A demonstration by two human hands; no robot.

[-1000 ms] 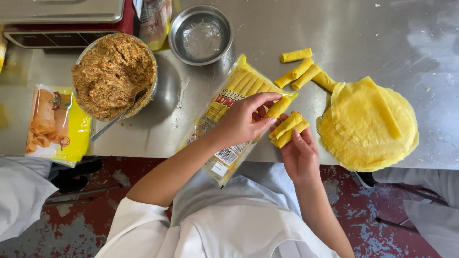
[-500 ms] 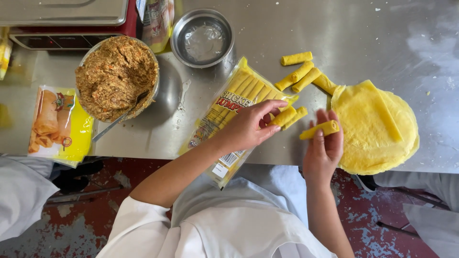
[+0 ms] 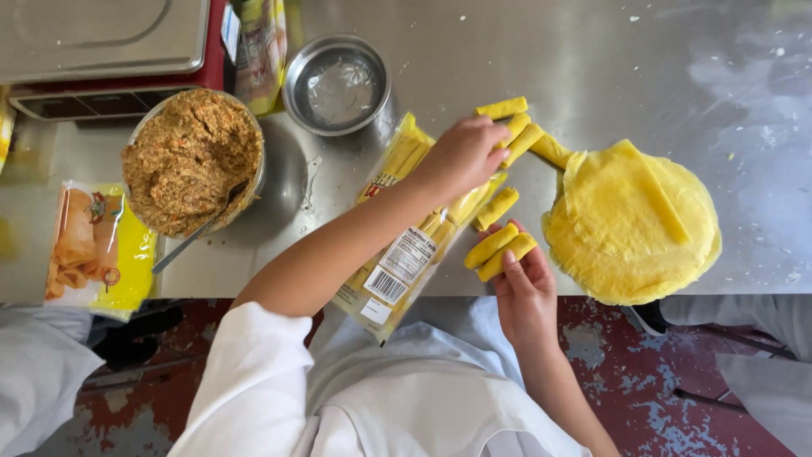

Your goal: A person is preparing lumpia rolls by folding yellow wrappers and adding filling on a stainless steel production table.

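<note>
My left hand (image 3: 461, 156) reaches across the steel table (image 3: 474, 59) and pinches one yellow stick (image 3: 522, 142) at a small group of the same sticks (image 3: 503, 108) by the stack of round yellow wrappers (image 3: 630, 224). My right hand (image 3: 524, 292) is at the table's front edge and holds two yellow sticks (image 3: 499, 250) side by side. One more stick (image 3: 496, 207) lies loose between the hands. Under my left forearm lies an opened clear packet of sticks (image 3: 406, 250).
A steel bowl of brown minced filling (image 3: 190, 156) with a spoon (image 3: 199, 233) in it stands at the left. Behind the packet is a small empty steel bowl (image 3: 336, 85). A yellow snack packet (image 3: 101, 245) and a metal tray (image 3: 101, 38) are further left. White sleeves of other people (image 3: 34, 372) show at both sides.
My left hand has moved away from my right hand, up to the group of sticks at the back. My right hand has come down to the table's front edge with its sticks.
</note>
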